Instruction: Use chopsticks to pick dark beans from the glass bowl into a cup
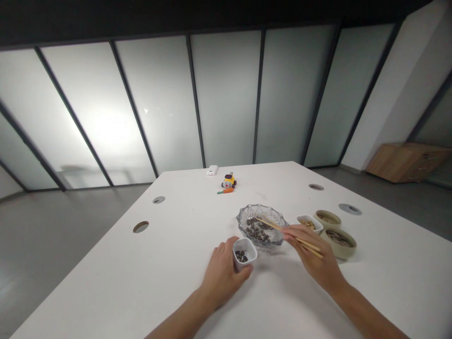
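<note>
Before frosted-glass panels (226, 94), the white worktop (183, 226) carries a faceted glass bowl (259, 208) of dark beans (257, 233), ahead and right of the left hand (223, 270), wrapped around a small cup (252, 252). The right hand (314, 254), nearer the bowl, pinches chopsticks (270, 223) slanting forward-left over it.

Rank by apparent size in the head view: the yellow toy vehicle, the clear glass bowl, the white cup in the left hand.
Largest to smallest:
1. Glass bowl
2. White cup
3. Yellow toy vehicle
</note>
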The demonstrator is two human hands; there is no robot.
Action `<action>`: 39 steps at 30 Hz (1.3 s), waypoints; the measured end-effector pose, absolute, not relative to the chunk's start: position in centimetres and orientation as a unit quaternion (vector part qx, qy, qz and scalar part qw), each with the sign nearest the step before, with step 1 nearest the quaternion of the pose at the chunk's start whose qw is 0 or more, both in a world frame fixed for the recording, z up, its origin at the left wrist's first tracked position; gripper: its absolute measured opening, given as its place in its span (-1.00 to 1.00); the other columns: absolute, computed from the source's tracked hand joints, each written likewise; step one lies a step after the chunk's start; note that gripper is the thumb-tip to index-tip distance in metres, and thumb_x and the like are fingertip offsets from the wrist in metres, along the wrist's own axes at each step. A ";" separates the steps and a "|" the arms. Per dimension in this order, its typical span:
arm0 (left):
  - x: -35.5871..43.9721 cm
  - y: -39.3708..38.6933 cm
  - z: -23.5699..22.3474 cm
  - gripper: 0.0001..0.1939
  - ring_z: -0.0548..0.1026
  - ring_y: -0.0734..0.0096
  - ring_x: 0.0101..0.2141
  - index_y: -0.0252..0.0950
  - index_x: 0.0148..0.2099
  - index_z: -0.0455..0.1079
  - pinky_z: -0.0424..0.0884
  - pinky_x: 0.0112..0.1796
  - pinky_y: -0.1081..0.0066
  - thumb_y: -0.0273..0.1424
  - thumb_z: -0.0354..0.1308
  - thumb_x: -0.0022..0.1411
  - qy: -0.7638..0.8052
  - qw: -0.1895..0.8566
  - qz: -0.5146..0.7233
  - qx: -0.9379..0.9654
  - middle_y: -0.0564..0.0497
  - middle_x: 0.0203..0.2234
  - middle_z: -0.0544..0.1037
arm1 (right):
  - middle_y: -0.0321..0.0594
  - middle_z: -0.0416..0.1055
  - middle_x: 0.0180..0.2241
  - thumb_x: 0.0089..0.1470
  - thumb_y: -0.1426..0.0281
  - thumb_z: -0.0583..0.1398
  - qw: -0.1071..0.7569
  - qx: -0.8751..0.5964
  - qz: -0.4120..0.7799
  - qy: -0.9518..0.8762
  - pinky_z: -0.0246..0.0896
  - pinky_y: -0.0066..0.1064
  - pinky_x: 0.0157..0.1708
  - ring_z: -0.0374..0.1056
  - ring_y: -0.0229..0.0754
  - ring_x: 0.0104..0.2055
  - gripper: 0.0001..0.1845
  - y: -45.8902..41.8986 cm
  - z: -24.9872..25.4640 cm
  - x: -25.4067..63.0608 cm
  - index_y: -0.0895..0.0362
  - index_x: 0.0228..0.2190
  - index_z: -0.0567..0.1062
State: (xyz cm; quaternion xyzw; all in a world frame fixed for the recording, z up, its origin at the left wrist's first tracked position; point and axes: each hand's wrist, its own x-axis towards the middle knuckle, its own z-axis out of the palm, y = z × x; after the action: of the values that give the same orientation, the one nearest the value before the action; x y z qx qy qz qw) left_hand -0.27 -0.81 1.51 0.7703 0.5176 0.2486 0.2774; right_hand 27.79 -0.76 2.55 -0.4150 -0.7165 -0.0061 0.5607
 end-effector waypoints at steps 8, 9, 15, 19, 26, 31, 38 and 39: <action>-0.2 -0.8 1.5 -0.39 0.48 0.01 0.13 -0.18 0.32 0.33 0.31 0.18 0.14 -0.29 0.30 0.25 0.522 0.274 0.246 0.770 -0.13 0.14 0.58 | -0.17 0.68 -0.26 0.40 0.20 0.29 0.546 -0.430 0.022 -0.719 0.59 -0.34 -0.24 0.64 -0.10 -0.26 -0.76 -1.0 2.9 27.1 0.02 -0.26 0.72; -0.2 -0.8 1.5 -0.39 0.48 0.01 0.13 -0.18 0.32 0.34 0.31 0.18 0.14 -0.29 0.30 0.25 0.522 0.274 0.246 0.769 -0.13 0.14 0.58 | -0.17 0.68 -0.26 0.40 0.21 0.29 0.546 -0.427 0.019 -0.720 0.59 -0.35 -0.25 0.64 -0.10 -0.26 -0.76 -1.0 2.9 27.0 0.03 -0.26 0.71; -0.2 -0.8 1.7 -0.38 0.48 0.01 0.15 -0.19 0.33 0.33 0.30 0.20 0.13 -0.31 0.31 0.25 0.517 0.278 0.248 0.771 -0.13 0.17 0.57 | -0.17 0.68 -0.27 0.40 0.25 0.29 0.558 -0.425 -0.008 -0.713 0.60 -0.32 -0.22 0.64 -0.10 -0.26 -0.78 -0.9 2.7 27.3 0.03 -0.26 0.72; -0.2 -0.9 1.9 -0.38 0.48 0.01 0.15 -0.18 0.33 0.33 0.31 0.20 0.13 -0.31 0.31 0.24 0.521 0.282 0.243 0.768 -0.13 0.17 0.58 | -0.13 0.71 -0.21 0.38 0.23 0.31 0.568 -0.421 -0.013 -0.707 0.61 -0.25 -0.16 0.65 -0.05 -0.19 -0.80 -1.0 2.6 27.3 0.01 -0.18 0.75; 0.0 -0.8 1.9 -0.39 0.49 0.01 0.14 -0.18 0.32 0.33 0.32 0.19 0.13 -0.28 0.29 0.25 0.517 0.277 0.246 0.772 -0.13 0.15 0.59 | -0.13 0.69 -0.21 0.38 0.19 0.31 0.539 -0.407 0.077 -0.734 0.63 -0.31 -0.20 0.66 -0.05 -0.20 -0.76 -1.3 2.6 26.7 0.01 -0.22 0.75; 0.0 -0.9 2.1 -0.40 0.49 0.00 0.14 -0.18 0.31 0.34 0.32 0.20 0.13 -0.27 0.30 0.25 0.521 0.276 0.240 0.771 -0.13 0.16 0.58 | -0.12 0.67 -0.23 0.39 0.21 0.30 0.539 -0.410 0.077 -0.732 0.62 -0.34 -0.23 0.65 -0.07 -0.23 -0.75 -1.3 2.6 26.6 0.03 -0.27 0.73; -0.1 -0.8 1.7 -0.37 0.48 0.00 0.14 -0.18 0.33 0.33 0.31 0.20 0.13 -0.29 0.32 0.24 0.521 0.278 0.246 0.769 -0.12 0.15 0.58 | -0.12 0.69 -0.26 0.38 0.21 0.31 0.563 -0.420 0.036 -0.711 0.61 -0.29 -0.24 0.65 -0.04 -0.24 -0.77 -1.3 2.7 26.7 0.03 -0.26 0.73; -0.1 -0.8 1.7 -0.37 0.48 0.00 0.14 -0.18 0.33 0.33 0.31 0.19 0.13 -0.29 0.32 0.24 0.522 0.277 0.244 0.769 -0.12 0.15 0.58 | -0.12 0.69 -0.25 0.37 0.20 0.31 0.567 -0.422 0.034 -0.707 0.62 -0.28 -0.22 0.65 -0.03 -0.23 -0.78 -1.3 2.6 26.7 0.03 -0.24 0.73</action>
State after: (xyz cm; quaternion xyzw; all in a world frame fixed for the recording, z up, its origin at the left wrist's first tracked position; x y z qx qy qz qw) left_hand -0.07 -0.76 1.66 0.7689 0.5222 0.2436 0.2772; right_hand 26.71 -1.30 2.64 -0.4215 -0.7065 0.0343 0.5674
